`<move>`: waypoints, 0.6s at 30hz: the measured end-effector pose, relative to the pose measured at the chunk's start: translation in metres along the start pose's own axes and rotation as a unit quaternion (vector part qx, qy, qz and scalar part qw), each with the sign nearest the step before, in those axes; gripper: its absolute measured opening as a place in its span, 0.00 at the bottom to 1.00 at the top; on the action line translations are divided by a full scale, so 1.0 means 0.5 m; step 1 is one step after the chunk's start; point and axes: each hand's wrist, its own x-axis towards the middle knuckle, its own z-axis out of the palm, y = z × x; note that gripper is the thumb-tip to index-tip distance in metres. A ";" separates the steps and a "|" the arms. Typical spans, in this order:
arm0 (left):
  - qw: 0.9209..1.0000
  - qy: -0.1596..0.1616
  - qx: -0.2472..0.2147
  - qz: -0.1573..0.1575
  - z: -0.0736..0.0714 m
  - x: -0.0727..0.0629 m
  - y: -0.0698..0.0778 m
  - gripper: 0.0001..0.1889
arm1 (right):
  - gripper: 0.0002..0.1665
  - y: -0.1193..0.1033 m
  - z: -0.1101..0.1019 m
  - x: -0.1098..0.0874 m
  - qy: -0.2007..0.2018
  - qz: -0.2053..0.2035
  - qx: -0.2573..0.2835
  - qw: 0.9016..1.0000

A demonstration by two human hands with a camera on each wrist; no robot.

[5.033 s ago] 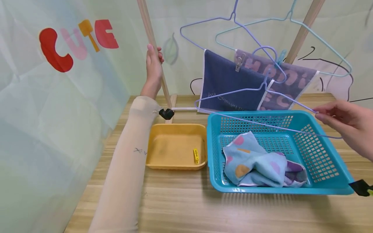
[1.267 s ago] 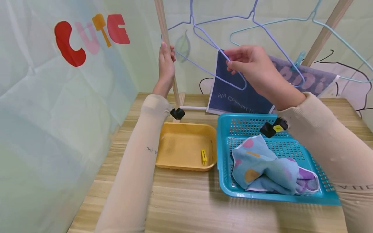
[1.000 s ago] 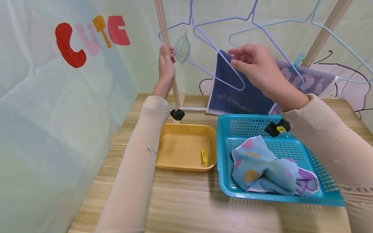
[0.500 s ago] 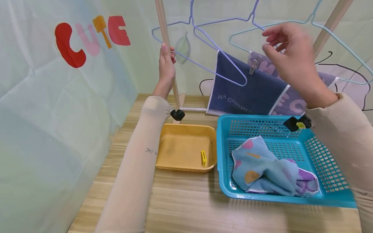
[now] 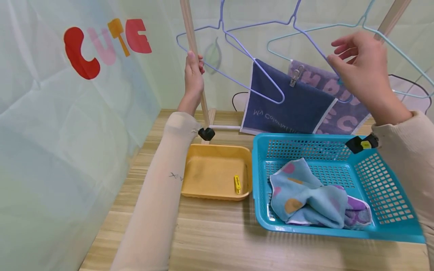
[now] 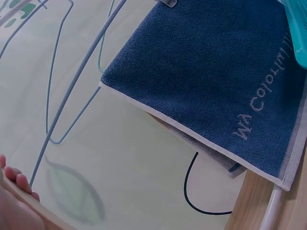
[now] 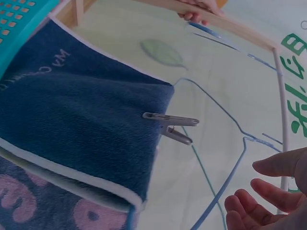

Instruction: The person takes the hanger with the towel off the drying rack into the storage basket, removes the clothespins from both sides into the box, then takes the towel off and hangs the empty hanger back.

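Observation:
My left hand [image 5: 194, 77] grips a slanted wooden post [image 5: 189, 28] of the drying rack, its fingers curled behind it. A bare purple hanger [image 5: 234, 79] hangs beside that post. To its right, a second purple hanger [image 5: 259, 23] carries a folded navy towel [image 5: 288, 99], held by a grey clothes peg [image 5: 297, 75]. My right hand [image 5: 364, 62] is raised by this hanger's right arm, fingers loosely bent and holding nothing; the right wrist view shows thumb and fingers apart. Behind, a purple lettered towel [image 5: 346, 116] hangs on a teal hanger [image 5: 317, 28].
A blue basket [image 5: 259, 180] with a crumpled dotted towel [image 5: 305, 197] stands on the wooden table [image 5: 210, 233] in front of the rack. Left of it is a yellow tray [image 5: 217, 147] with one yellow clothes peg [image 5: 237, 184]. A printed cloth wall [image 5: 84, 150] borders the left.
The purple hanger that my right hand held over the basket now hangs at the rack's left. That hand has let go and moved right. My left hand has stayed on the post.

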 end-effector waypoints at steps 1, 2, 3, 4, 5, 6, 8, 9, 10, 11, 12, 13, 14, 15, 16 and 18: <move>1.000 -0.001 0.000 -0.001 0.000 0.000 0.000 0.20 | 0.25 0.004 0.000 0.000 -0.009 0.006 -0.002 1.000; 1.000 -0.002 0.000 -0.001 -0.001 -0.001 0.001 0.20 | 0.26 0.008 -0.001 -0.001 -0.018 0.012 -0.005 1.000; 1.000 -0.003 0.000 -0.001 -0.001 -0.001 0.001 0.20 | 0.26 0.012 -0.001 -0.001 -0.029 0.018 -0.005 0.999; 1.000 -0.004 0.001 -0.001 -0.002 -0.001 0.001 0.20 | 0.27 0.016 -0.001 -0.001 -0.038 0.023 -0.005 0.999; 1.000 -0.004 0.000 -0.001 -0.002 -0.001 0.002 0.20 | 0.27 0.019 -0.001 -0.001 -0.046 0.025 -0.004 0.999; 1.000 -0.005 -0.001 -0.001 -0.002 -0.002 0.002 0.20 | 0.28 0.023 -0.001 -0.001 -0.053 0.029 -0.003 0.998; 1.000 -0.004 -0.002 -0.001 -0.002 -0.002 0.003 0.20 | 0.28 0.031 0.000 -0.003 -0.065 0.035 -0.003 0.997; 1.000 -0.004 -0.002 -0.002 -0.002 -0.002 0.003 0.20 | 0.29 0.035 0.001 -0.003 -0.070 0.038 -0.002 0.997; 1.000 -0.003 -0.002 -0.003 -0.002 -0.001 0.003 0.20 | 0.29 0.039 0.002 -0.004 -0.073 0.042 -0.004 0.996; 1.000 -0.003 -0.002 -0.004 -0.002 -0.001 0.003 0.20 | 0.30 0.043 0.003 -0.005 -0.076 0.047 -0.002 0.996; 1.000 -0.003 -0.001 -0.004 -0.002 -0.001 0.003 0.20 | 0.30 0.047 0.003 -0.006 -0.079 0.052 -0.003 0.996; 1.000 -0.003 -0.001 -0.005 -0.001 0.000 0.003 0.21 | 0.30 0.050 0.005 -0.007 -0.081 0.054 -0.001 0.995; 1.000 -0.004 -0.001 -0.006 -0.001 0.000 0.002 0.21 | 0.30 0.054 0.006 -0.007 -0.081 0.057 0.003 0.995; 1.000 -0.004 -0.001 -0.007 -0.001 0.000 0.002 0.21 | 0.30 0.057 0.008 -0.007 -0.080 0.056 0.009 0.995; 1.000 -0.005 -0.001 -0.007 0.000 0.000 0.001 0.22 | 0.29 0.059 0.011 -0.008 -0.077 0.056 0.017 0.995; 1.000 -0.005 0.000 -0.006 0.001 0.001 0.001 0.22 | 0.25 0.063 0.015 -0.008 -0.073 0.053 0.038 0.995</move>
